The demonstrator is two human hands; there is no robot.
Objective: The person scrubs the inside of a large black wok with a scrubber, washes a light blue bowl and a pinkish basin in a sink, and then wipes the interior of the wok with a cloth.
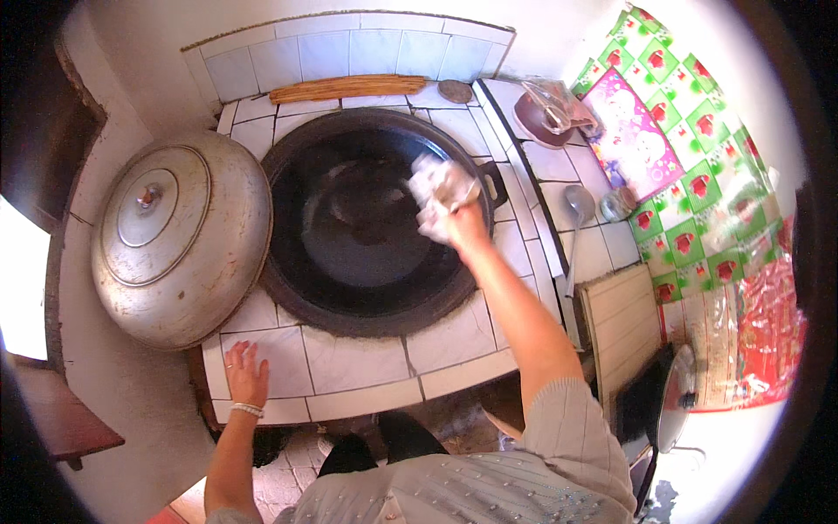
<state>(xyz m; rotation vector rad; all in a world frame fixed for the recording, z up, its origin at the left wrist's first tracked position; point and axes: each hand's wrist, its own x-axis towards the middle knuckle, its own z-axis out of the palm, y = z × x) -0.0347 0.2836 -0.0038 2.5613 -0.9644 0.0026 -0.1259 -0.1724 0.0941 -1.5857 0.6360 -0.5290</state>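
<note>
A large black wok (367, 253) is set into the white tiled stove top (358, 358). My right hand (464, 222) is closed on a crumpled whitish cloth (434, 189) at the wok's right inner side, near its rim. The cloth looks slightly blurred. My left hand (247, 371) lies flat on the tiles at the front left corner, fingers spread, with nothing in it. Just beyond that hand, a big domed metal lid (179, 240) with a small knob leans against the wok's left edge.
Behind the wok lies a bundle of thin wooden sticks (347, 88), beside a round dark disc (454, 91). On the right ledge are a brown bowl (534, 122), a metal ladle (577, 210) and a small jar (618, 203). A wooden board (621, 323) stands below them, near a glass lid (676, 397).
</note>
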